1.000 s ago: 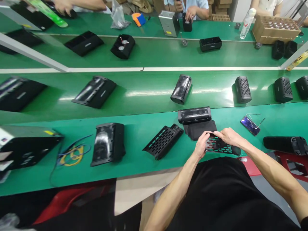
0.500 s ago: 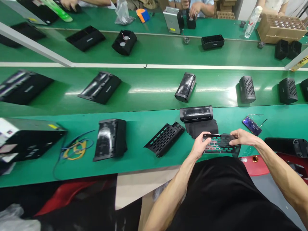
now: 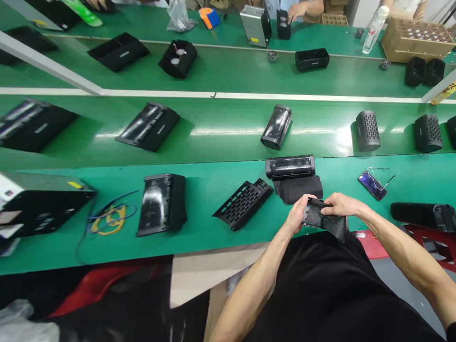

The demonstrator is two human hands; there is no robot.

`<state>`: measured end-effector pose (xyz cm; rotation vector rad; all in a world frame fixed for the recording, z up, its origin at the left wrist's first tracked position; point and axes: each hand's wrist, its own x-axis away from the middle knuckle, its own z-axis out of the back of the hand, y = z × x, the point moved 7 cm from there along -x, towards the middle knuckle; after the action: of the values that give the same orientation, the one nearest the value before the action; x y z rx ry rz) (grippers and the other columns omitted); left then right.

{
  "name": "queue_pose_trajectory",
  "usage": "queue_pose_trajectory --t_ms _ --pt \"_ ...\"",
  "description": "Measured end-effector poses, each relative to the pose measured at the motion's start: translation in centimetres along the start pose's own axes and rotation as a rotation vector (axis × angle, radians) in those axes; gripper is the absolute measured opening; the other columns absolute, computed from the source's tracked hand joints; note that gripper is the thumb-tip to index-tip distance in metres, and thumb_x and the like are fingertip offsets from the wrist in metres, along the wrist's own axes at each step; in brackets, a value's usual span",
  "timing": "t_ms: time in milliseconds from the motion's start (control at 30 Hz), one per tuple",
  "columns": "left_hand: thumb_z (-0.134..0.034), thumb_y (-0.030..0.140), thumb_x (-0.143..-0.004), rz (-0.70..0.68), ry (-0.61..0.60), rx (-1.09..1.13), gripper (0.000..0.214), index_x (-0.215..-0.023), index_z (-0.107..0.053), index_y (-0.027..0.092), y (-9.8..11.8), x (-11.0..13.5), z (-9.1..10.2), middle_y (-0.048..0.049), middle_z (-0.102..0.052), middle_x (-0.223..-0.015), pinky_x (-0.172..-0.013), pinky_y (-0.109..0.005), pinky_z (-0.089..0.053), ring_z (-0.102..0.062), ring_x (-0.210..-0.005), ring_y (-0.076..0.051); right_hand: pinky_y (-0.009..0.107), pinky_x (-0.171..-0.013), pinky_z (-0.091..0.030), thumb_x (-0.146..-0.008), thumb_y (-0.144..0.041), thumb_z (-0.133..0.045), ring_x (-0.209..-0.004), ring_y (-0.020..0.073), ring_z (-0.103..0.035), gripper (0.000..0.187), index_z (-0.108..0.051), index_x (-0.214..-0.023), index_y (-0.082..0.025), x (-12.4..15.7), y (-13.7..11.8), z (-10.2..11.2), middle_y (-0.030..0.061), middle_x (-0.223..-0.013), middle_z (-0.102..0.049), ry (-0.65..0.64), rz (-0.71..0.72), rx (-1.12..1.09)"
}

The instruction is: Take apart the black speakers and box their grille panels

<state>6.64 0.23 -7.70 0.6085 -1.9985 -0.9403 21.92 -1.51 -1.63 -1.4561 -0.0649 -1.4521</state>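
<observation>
My left hand point(image 3: 297, 213) and my right hand point(image 3: 338, 204) hold a black perforated grille panel point(image 3: 311, 209) above the front edge of the green bench. A thin black fabric sheet point(image 3: 329, 221) lies over most of the panel, hiding its holes, and its lower edge hangs past the panel. My right fingers press on this sheet. Just beyond my hands, a stack of black fabric sheets point(image 3: 299, 189) lies on the bench, with a black cylindrical speaker body point(image 3: 290, 166) at its far side.
A second perforated grille point(image 3: 244, 204) lies left of my hands. Sunglasses on a phone point(image 3: 372, 185) and a long black speaker point(image 3: 422, 215) are to the right. Speaker units stand along a parallel belt beyond. Co-workers' hands point(image 3: 302, 7) work at the far bench.
The black fabric sheet has spread across the grille, which earlier showed most of its holes. My hands have drawn closer together, and the grille has tilted.
</observation>
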Motion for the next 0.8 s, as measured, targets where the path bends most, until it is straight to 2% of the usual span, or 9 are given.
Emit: queue_pose_trajectory --t_ms 100,167,300,467,567,600,667,733,800 --pt "-0.088 0.052 -0.072 -0.045 -0.014 -0.088 0.048 -0.105 -0.072 0.02 0.5 0.4 0.4 -0.0029 -0.071 -0.094 -0.077 -0.029 -0.049 -0.061 -0.082 -0.019 0.029 -0.057 -0.024 -0.086 -0.046 -0.068 -0.057 0.0113 -0.038 0.041 -0.048 -0.06 -0.021 -0.2 -0.1 -0.1 -0.0054 -0.057 -0.041 0.044 0.011 0.08" --pt "-0.087 0.038 -0.07 -0.075 0.023 -0.142 0.043 -0.105 -0.072 0.02 1.0 0.6 1.0 -0.0036 -0.072 -0.099 -0.082 -0.03 -0.049 -0.062 -0.087 -0.02 0.029 -0.057 -0.026 -0.084 -0.047 -0.071 -0.058 0.0123 -0.041 0.039 -0.051 -0.063 -0.021 0.4 0.1 0.1 -0.0051 -0.057 -0.044 0.071 0.017 0.094" --pt "-0.078 0.034 -0.071 0.018 0.073 -0.061 0.043 -0.111 -0.069 0.021 0.9 1.2 2.4 -0.0004 -0.069 -0.092 -0.072 -0.028 -0.049 -0.06 -0.076 -0.017 0.028 -0.062 -0.033 -0.077 -0.043 -0.076 -0.065 0.0158 -0.052 0.024 -0.067 -0.078 -0.021 2.3 2.7 1.4 -0.0028 -0.068 -0.061 0.184 0.02 -0.021" --pt "-0.07 0.03 -0.066 0.105 0.083 0.011 0.046 -0.112 -0.067 0.023 1.3 1.8 2.8 0.0016 -0.066 -0.087 -0.063 -0.026 -0.047 -0.058 -0.071 -0.016 0.029 -0.064 -0.036 -0.072 -0.06 -0.078 -0.064 0.0153 -0.048 0.043 -0.06 -0.081 -0.022 3.4 8.2 1.7 -0.0036 -0.067 -0.057 0.475 -0.036 -0.341" --pt "-0.068 0.029 -0.063 0.118 0.102 0.011 0.046 -0.109 -0.066 0.024 1.6 1.8 2.6 0.0026 -0.063 -0.083 -0.06 -0.025 -0.044 -0.056 -0.069 -0.016 0.03 -0.066 -0.044 -0.066 -0.062 -0.086 -0.07 0.0171 -0.054 0.053 -0.06 -0.091 -0.023 3.8 10.2 0.9 -0.0016 -0.076 -0.062 0.68 -0.092 -0.463" --pt "-0.068 0.029 -0.062 0.127 0.109 0.014 0.046 -0.108 -0.066 0.024 1.6 1.8 2.5 0.0029 -0.063 -0.083 -0.059 -0.024 -0.044 -0.055 -0.069 -0.016 0.03 -0.066 -0.046 -0.066 -0.063 -0.086 -0.073 0.018 -0.057 0.056 -0.061 -0.096 -0.023 3.7 10.5 0.3 -0.0006 -0.08 -0.063 0.681 -0.103 -0.538" --pt "-0.067 0.028 -0.059 0.144 0.12 0.031 0.048 -0.107 -0.066 0.023 1.7 1.8 2.3 0.0032 -0.062 -0.082 -0.057 -0.024 -0.042 -0.053 -0.068 -0.015 0.029 -0.063 -0.048 -0.07 -0.067 -0.085 -0.074 0.0185 -0.059 0.059 -0.061 -0.101 -0.023 3.2 10.6 -1.3 0.0 -0.082 -0.063 0.582 -0.106 -0.71" --pt "-0.066 0.026 -0.057 0.149 0.127 0.056 0.049 -0.106 -0.068 0.023 1.8 1.8 2.2 0.0027 -0.063 -0.083 -0.058 -0.023 -0.042 -0.053 -0.069 -0.015 0.027 -0.057 -0.044 -0.07 -0.07 -0.083 -0.067 0.0158 -0.055 0.058 -0.059 -0.093 -0.023 2.7 10.2 -2.5 -0.0023 -0.075 -0.058 0.479 -0.087 -0.832" --pt "-0.067 0.027 -0.058 0.148 0.127 0.08 0.049 -0.107 -0.069 0.021 2.0 1.8 2.2 0.0013 -0.065 -0.087 -0.06 -0.023 -0.044 -0.055 -0.072 -0.015 0.025 -0.052 -0.037 -0.068 -0.069 -0.085 -0.058 0.0118 -0.046 0.058 -0.053 -0.083 -0.023 2.5 9.8 -3.0 -0.0054 -0.068 -0.051 0.463 -0.055 -0.891"
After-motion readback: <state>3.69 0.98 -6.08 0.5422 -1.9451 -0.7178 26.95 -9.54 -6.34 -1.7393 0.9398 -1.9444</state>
